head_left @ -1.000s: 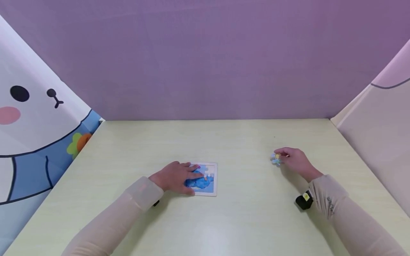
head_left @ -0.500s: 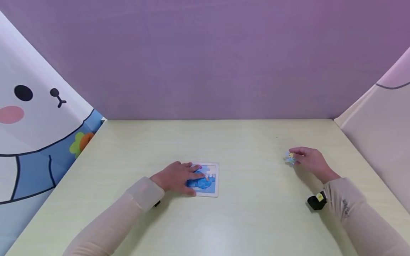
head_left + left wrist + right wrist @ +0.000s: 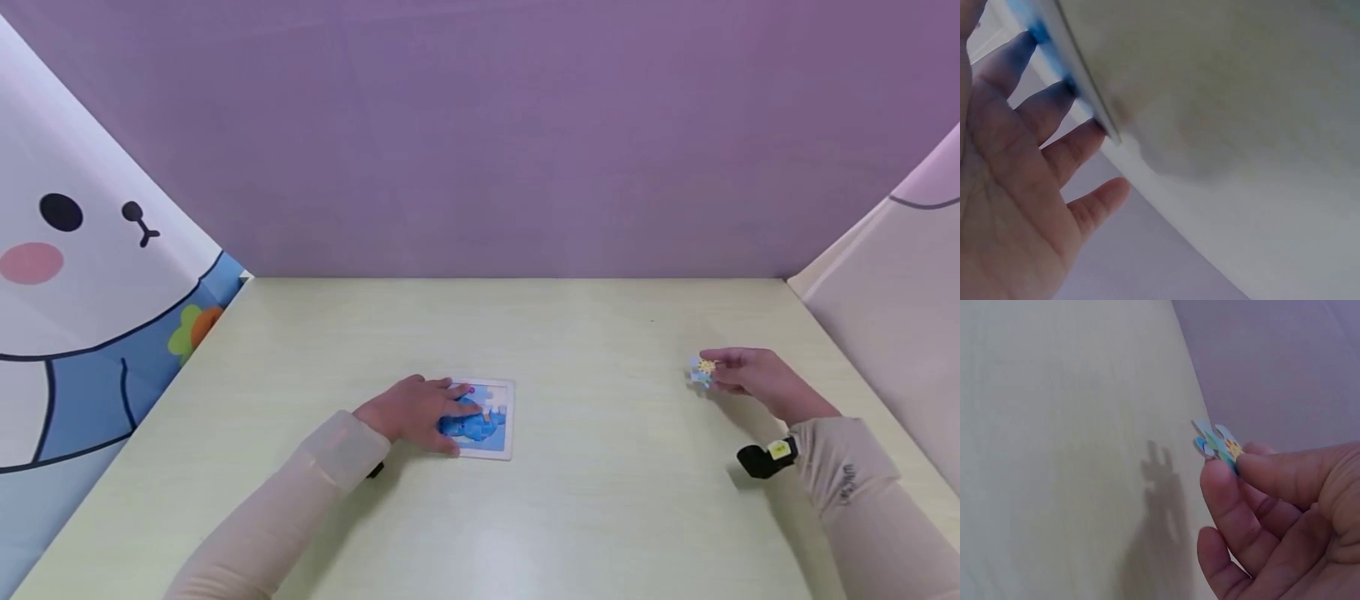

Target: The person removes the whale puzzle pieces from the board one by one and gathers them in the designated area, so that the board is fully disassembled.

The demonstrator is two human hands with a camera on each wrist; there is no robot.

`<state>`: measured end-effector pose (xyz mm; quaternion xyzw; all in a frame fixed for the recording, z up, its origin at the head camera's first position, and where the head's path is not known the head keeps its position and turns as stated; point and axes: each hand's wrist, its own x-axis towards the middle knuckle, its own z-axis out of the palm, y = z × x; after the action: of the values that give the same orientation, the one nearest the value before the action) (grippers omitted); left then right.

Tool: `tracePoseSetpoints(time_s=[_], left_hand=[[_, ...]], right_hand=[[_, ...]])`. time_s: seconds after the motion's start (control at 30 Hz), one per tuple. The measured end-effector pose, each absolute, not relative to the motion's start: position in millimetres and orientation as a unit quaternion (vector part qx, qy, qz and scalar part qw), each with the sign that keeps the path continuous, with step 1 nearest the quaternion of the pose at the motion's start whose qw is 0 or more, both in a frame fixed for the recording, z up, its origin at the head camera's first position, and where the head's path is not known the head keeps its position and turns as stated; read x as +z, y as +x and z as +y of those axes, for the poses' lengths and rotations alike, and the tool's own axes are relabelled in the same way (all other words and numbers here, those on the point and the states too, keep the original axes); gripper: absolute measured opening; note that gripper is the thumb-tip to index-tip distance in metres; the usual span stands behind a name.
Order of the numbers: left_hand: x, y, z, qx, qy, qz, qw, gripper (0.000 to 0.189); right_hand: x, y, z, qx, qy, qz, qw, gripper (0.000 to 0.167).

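Working a jigsaw: judging by the pose, the step in hand is handling a loose piece while the frame is being braced. Next move is probably calling for a steady pinch, either setting the piece down apart or turning its tabs to suit a gap in the puzzle; can't tell which.

Closest in, beige sleeves [image 3: 862, 479] are covering both forearms, and a black wrist camera [image 3: 763, 461] is hanging by the right cuff. Left hand [image 3: 412, 412] is lying over the left part of a small framed jigsaw puzzle [image 3: 510, 417], fingers extended and spread, grasping nothing, tips touching the picture. Puzzle is sitting near mid-desk, showing a blue cartoon animal; a pale patch at its upper right is looking like an unfilled slot, too small to confirm.

A bit farther out, right hand [image 3: 765, 383] is pinching a jigsaw piece [image 3: 702, 372] between thumb and fingers, well apart from the puzzle on its right. Piece is showing a yellow sun on light blue, tabs poking past the fingertips; one or several overlapping, can't tell. It's staying clear of the desk [image 3: 585, 500], shadow falling beside it. Beyond, a purple backdrop [image 3: 525, 142] is closing off the far edge.
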<state>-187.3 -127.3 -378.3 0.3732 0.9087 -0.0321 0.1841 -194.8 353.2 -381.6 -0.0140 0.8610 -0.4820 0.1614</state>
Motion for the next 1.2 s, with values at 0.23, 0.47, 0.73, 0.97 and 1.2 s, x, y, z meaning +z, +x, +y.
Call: tracePoseSetpoints(time_s=[0.23, 0.47, 0.73, 0.97, 1.2], left_hand=[[-376, -190, -124, -0.026, 0.356, 0.912, 0.201, 0.066], [-376, -191, -122, -0.026, 0.359, 0.912, 0.199, 0.066], [-380, -189, -129, -0.031, 0.366, 0.911, 0.187, 0.067], [-380, -187, -133, -0.030, 0.368, 0.911, 0.182, 0.067], [-379, -186, -134, -0.030, 0.364, 0.912, 0.186, 0.068]], right_hand=[[-383, -193, 355, -0.507, -0.017, 0.843, 0.179, 0.053], [-384, -192, 358, -0.497, -0.010, 0.847, 0.188, 0.054], [-387, -190, 358, -0.440, -0.006, 0.877, 0.192, 0.052], [-392, -191, 354, -0.391, -0.015, 0.905, 0.166, 0.051], [-393, -194, 351, -0.371, -0.017, 0.914, 0.162, 0.047]])
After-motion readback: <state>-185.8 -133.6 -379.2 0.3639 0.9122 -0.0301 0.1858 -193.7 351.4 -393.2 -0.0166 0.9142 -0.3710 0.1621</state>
